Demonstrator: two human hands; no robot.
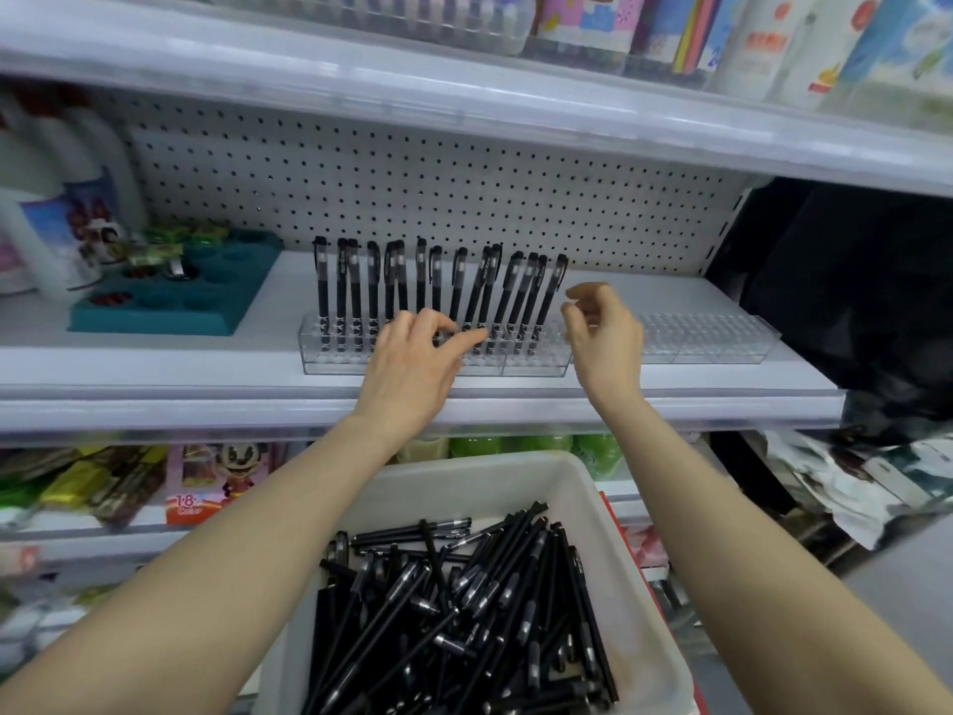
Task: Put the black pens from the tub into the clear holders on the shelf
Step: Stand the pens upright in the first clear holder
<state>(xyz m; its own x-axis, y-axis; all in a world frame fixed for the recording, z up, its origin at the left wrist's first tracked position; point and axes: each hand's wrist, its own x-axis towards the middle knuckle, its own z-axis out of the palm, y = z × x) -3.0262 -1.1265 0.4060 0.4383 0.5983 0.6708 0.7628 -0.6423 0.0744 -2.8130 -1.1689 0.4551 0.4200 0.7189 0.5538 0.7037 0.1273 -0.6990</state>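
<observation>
Both bare forearms stretch forward; the left hand [412, 363] extends its fingers, while the right hand [603, 338] curls loosely.

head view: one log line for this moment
pens: row standing in left holder | right holder: no pens visible | left hand: at pen bases, grip unclear | right hand: holds nothing | tub: many pens

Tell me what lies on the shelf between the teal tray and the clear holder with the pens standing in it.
Nothing: the head view shows only bare white shelf between the teal tray and the clear holder.
</observation>
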